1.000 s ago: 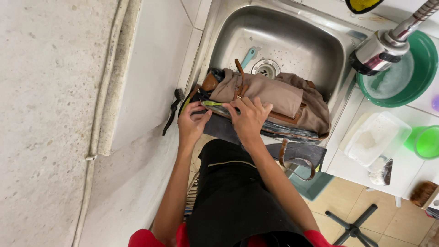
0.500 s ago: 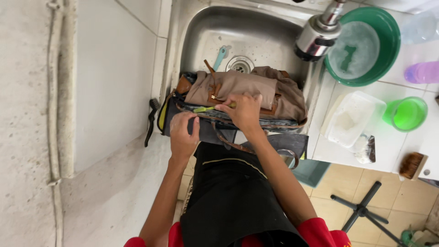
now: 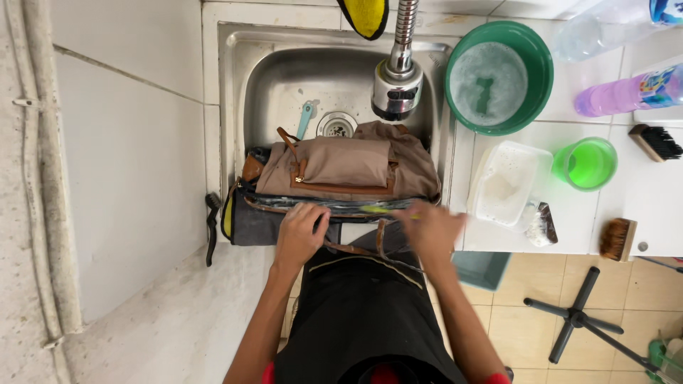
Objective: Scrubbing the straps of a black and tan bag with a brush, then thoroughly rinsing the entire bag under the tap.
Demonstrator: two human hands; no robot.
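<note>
A tan and grey backpack (image 3: pixel 334 178) with brown leather trim is lying across the near edge of a steel sink (image 3: pixel 235 85), its far part hanging into the basin and its grey underside facing the person. The left hand (image 3: pixel 300 235) is resting palm-down on the near side of the backpack, fingers curled and pressing on the fabric beside a brown strap (image 3: pixel 356 249); whether they are pinching anything cannot be told. The right hand (image 3: pixel 430 229) is blurring with motion; its fingers are closing round a thin yellow-green brush (image 3: pixel 380 210) whose far end is lying along the dark seam of the backpack. A black strap (image 3: pixel 211 227) is hanging off the left end of the backpack over the sink's edge.

Inside the basin, a light blue handled tool (image 3: pixel 305 117) is lying beside the drain (image 3: pixel 336 125), and a chrome tap head (image 3: pixel 397 87) is hanging above the backpack. To the right, on the white counter (image 3: pixel 640 192), a green bowl (image 3: pixel 499 77) is holding soapy water, a clear plastic tub (image 3: pixel 509 183) is standing just beside the sink, and a green cup (image 3: pixel 585 163) is standing near it. A purple bottle (image 3: pixel 626 91), a black-bristled brush (image 3: pixel 656 141) and a brown brush (image 3: pixel 617 238) are lying farther right.
</note>
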